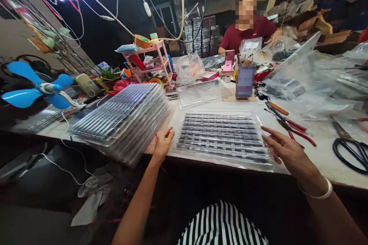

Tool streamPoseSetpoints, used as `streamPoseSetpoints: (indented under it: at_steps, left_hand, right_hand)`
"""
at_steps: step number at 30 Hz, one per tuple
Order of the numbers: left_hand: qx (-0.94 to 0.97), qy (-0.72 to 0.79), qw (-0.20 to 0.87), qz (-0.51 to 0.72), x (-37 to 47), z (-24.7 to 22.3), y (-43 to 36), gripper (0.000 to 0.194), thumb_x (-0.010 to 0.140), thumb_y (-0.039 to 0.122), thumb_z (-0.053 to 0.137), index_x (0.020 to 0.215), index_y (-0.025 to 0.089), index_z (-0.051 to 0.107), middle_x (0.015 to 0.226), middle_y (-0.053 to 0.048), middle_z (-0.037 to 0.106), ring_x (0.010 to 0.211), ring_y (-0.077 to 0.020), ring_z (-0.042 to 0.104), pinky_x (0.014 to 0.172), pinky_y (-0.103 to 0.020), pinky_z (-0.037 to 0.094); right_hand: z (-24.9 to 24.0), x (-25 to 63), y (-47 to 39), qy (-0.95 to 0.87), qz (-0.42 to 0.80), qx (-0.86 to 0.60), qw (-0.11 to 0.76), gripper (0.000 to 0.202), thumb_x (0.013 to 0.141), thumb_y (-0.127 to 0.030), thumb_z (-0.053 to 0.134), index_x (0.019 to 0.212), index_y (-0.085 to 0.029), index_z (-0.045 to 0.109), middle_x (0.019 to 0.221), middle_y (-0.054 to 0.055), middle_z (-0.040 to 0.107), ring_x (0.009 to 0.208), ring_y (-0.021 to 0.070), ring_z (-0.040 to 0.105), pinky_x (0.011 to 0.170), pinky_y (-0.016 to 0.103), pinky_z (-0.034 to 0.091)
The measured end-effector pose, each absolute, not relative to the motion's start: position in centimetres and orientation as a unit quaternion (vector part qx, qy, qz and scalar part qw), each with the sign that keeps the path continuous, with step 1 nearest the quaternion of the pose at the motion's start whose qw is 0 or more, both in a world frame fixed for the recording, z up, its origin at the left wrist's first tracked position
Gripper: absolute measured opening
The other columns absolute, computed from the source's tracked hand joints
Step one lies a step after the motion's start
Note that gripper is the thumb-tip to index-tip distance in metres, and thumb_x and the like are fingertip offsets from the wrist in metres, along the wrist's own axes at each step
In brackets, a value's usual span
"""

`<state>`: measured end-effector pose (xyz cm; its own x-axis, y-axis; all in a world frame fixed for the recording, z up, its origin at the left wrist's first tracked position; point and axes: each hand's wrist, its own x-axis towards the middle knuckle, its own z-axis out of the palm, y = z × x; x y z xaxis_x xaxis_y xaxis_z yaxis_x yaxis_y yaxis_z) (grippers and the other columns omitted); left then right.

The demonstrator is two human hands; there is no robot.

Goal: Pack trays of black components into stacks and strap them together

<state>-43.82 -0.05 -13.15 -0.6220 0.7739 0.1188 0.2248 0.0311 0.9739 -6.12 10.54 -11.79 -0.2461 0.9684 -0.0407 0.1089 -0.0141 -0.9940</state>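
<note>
Strip tray point(224, 158), see-through with black strips point(218, 138) in rows, lies flat at the front edge of the worktop point(319, 166). Main risk: a pull toward the body could take it over that edge, since hardly any worktop shows in front of it. Tilting it could make strips slide out of line; whether anything covers them, can't tell.

Left hand point(163, 144), just left of the tray: fingers loosely bent, a little apart, nothing in them; contact with the tray can't be told. Right hand point(287, 155) at the tray's right edge: fingers spread, not clamped; touch looks likely. A one-sided push there would probably skew the tray.

Tall tray stack point(129, 122) left of the tray, close past the left hand. Uneven sides, slick plastic; a forearm bump might shift or topple it.

Scissors point(346, 138) well right of the tray, pliers point(297, 125) nearer on that side; a wide right-hand sweep could snag either.

Behind the tray, a second see-through tray point(198, 95); shoving the front one back could ride up onto it. Farther back and right, loose plastic bags point(316, 95) could slump forward if the co-worker point(244, 38) beyond the tray disturbs them.
</note>
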Motion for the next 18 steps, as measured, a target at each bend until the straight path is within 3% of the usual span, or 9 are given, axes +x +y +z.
streamPoseSetpoints:
  at_steps: [4,11,14,18]
  left_hand:
    - [0.402,0.691,0.185,0.572,-44.3,-14.6,1.2,0.028,0.070,0.031,0.070,0.094,0.017,0.072,0.107,-0.010,0.066,0.107,-0.0235,0.058,0.099,-0.037,0.040]
    - [0.462,0.685,0.165,0.539,-45.2,-15.1,4.2,0.032,0.071,0.032,0.067,0.100,0.020,0.070,0.121,-0.009,0.063,0.120,-0.0245,0.051,0.109,-0.040,0.029]
    - [0.486,0.686,0.166,0.515,-44.8,-14.9,5.1,0.035,0.074,0.033,0.065,0.107,0.021,0.068,0.123,-0.010,0.062,0.122,-0.0273,0.049,0.110,-0.045,0.026]
    - [0.557,0.760,0.065,0.330,-43.4,-14.4,5.4,0.039,0.086,0.033,0.048,0.122,0.021,0.060,0.128,-0.014,0.058,0.120,-0.0344,0.048,0.103,-0.058,0.025]
  right_hand:
    - [-13.1,-5.1,11.5,-0.595,0.453,-0.556,0.363,0.078,0.069,-0.067,0.061,0.127,-0.016,0.053,0.067,0.000,0.052,0.040,0.0085,0.042,0.031,0.022,0.033]
    - [-14.4,-4.7,13.8,-0.685,0.373,-0.543,0.310,0.065,0.082,-0.063,0.046,0.131,-0.020,0.049,0.089,0.007,0.060,0.051,0.0120,0.053,0.043,0.026,0.046]
    - [-13.7,-6.2,14.5,-0.778,0.234,-0.531,0.241,0.050,0.091,-0.047,0.040,0.132,-0.019,0.049,0.101,0.009,0.059,0.066,0.0148,0.060,0.060,0.028,0.051]
    - [-12.1,-9.5,14.2,-0.843,-0.003,-0.536,0.031,0.042,0.091,-0.011,0.030,0.127,-0.010,0.051,0.112,0.016,0.056,0.086,0.0217,0.062,0.063,0.030,0.051]
